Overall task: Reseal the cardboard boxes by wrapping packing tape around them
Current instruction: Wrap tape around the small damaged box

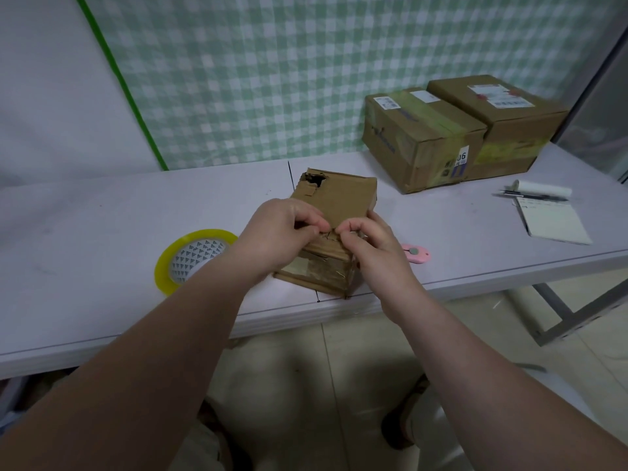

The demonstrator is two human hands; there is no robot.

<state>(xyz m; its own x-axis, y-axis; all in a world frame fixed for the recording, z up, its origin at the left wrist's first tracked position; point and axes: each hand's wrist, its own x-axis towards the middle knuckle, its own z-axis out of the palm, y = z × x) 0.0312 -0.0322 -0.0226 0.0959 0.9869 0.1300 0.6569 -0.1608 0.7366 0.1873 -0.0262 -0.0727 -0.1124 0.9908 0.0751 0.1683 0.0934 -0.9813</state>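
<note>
A: Hands?
B: Left hand (282, 232) and right hand (370, 246) both had fingers curled, pinching the near top edge of the small box (339, 205).
A: Box condition?
B: Worn. Hole torn at the far-left corner, old tape on the front face. It sat at the table's (102, 232) front edge.
A: Room?
B: Tape roll (190, 256) just left, pink cutter (416, 253) just right. Two larger boxes (421, 137) well back on the right.

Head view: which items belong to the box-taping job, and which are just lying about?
Job: small torn box, pinched by left hand and right hand; yellow tape roll; pink cutter; larger box; rear box.
Lying about: notepad; pen; white paper roll.
</note>
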